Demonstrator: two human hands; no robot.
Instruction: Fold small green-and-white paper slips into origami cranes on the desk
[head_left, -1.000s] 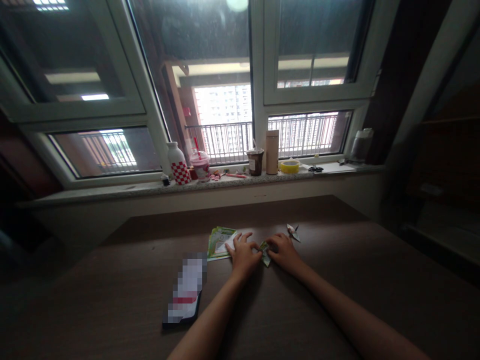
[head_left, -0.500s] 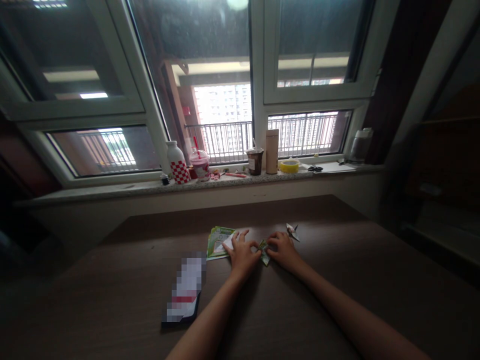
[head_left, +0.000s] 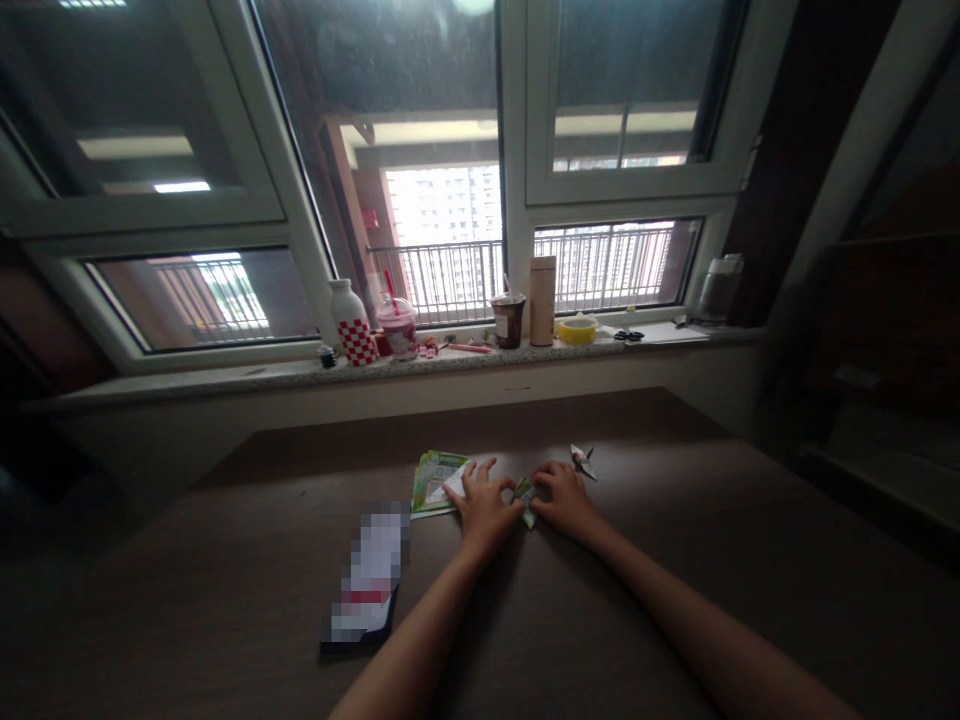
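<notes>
Hardly anything had changed; the left hand [head_left: 486,512] and right hand [head_left: 564,502] still pinched the small paper [head_left: 523,491] between them on the table [head_left: 600,620], fingers clamped on its edges; so the work looked unfinished; green sheets [head_left: 429,482] lay left, a folded piece [head_left: 583,461] far right.

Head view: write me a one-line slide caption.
Hands hold a small folded paper at a brown table, near green printed sheets.
</notes>
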